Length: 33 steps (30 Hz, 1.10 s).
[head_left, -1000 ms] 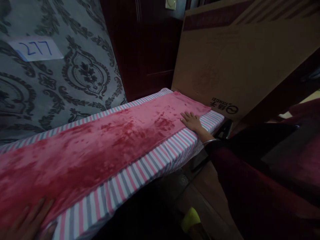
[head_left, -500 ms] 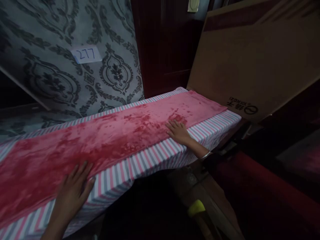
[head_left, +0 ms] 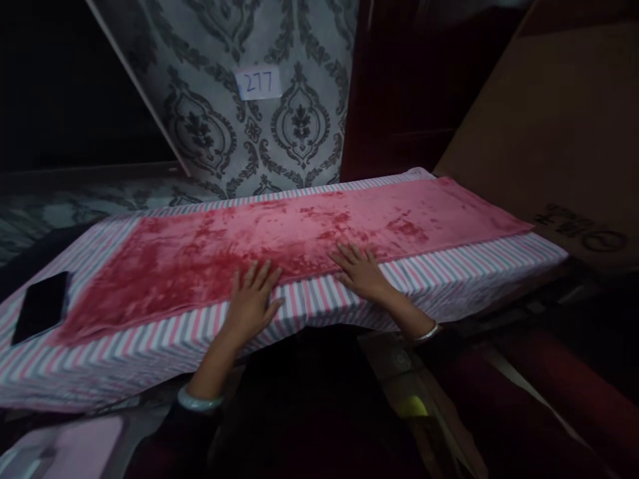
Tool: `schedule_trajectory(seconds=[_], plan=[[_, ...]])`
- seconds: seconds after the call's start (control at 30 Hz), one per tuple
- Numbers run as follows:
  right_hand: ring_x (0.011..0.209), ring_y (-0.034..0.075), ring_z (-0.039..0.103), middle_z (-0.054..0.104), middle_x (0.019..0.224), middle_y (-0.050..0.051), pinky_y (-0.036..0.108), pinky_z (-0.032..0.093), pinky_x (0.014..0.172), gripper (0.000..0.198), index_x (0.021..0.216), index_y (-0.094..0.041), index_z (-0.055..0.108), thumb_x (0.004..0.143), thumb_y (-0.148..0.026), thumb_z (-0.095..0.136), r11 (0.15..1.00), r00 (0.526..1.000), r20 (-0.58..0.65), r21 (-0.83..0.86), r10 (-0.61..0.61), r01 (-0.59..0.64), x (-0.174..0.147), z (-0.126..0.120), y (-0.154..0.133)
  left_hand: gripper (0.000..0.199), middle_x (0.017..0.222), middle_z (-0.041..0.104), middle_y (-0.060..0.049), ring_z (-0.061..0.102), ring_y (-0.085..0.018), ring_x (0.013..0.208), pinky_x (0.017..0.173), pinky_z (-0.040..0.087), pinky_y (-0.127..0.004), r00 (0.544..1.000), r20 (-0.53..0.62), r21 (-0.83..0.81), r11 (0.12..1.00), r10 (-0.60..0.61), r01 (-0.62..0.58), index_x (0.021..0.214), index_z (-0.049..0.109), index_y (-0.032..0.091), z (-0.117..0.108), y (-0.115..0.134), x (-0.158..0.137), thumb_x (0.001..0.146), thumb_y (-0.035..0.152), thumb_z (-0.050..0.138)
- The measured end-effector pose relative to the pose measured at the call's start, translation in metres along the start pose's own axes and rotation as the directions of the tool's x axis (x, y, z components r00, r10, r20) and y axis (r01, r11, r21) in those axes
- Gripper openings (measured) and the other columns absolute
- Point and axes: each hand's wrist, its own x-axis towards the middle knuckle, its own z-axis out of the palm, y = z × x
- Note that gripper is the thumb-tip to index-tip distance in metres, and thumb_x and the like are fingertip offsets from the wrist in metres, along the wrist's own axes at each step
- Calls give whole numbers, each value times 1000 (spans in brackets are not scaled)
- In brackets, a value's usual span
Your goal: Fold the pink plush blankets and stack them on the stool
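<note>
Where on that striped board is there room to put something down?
Striped cover shows bare along the front edge right of the right hand, and between phone and left hand. The pink cloth fills the middle.

A: Where does the view sit?
B: One head-worn camera, looking forward and down over the near long edge of the striped worktop (head_left: 439, 279).
A: How near?
B: Close; the worktop spans the whole width, the patterned wall (head_left: 279, 126) rising just behind it.
</note>
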Motion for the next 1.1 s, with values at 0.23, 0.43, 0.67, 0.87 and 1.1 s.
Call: schedule_trajectory(seconds=[0.23, 0.43, 0.67, 0.87, 1.1], plan=[[153, 34, 26, 30, 167, 6, 62, 27, 118, 57, 159, -31, 38, 105, -48, 39, 997, 997, 13, -33, 70, -70, -4, 11, -4, 59, 166, 32, -7, 21, -38, 155, 121, 21, -69, 999, 28, -39, 999, -25, 26, 158, 39, 28, 12, 9, -10, 100, 40, 47], [156, 33, 19, 26, 168, 6, 65, 22, 119, 59, 160, -34, 34, 104, -52, 40, 994, 991, -78, -21, -111, 109, 8, 3, -70, 59, 165, 34, -6, 22, -38, 155, 122, 19, -68, 1000, -17, -87, 996, -25, 23, 156, 42, 27, 11, 13, -12, 99, 39, 50], [153, 32, 27, 30, 167, 4, 63, 27, 118, 56, 158, -36, 37, 103, -46, 43, 974, 974, -20, -9, -227, 227, 0, 24, -95, 46, 159, 47, -7, 37, -26, 150, 125, 23, -56, 998, -49, -273, 960, 45, -57, 146, 55, 28, -6, -6, -31, 103, 37, 45], [151, 35, 32, 33, 165, 4, 65, 29, 116, 55, 157, -34, 41, 103, -44, 38, 966, 960, -111, -14, -258, 259, -2, 43, -84, 63, 165, 34, -14, 22, -41, 154, 121, 17, -69, 926, -52, -110, 924, -374, 367, 155, 44, 25, -11, -50, -53, 97, 48, 54], [145, 34, 41, 49, 156, 4, 64, 34, 113, 50, 148, -35, 55, 103, -43, 34, 974, 970, -109, 29, -219, 223, 6, 40, -86, 61, 165, 34, -12, 20, -45, 154, 120, 16, -71, 916, -31, -93, 914, -399, 395, 153, 47, 31, 9, -54, -64, 97, 54, 52]])
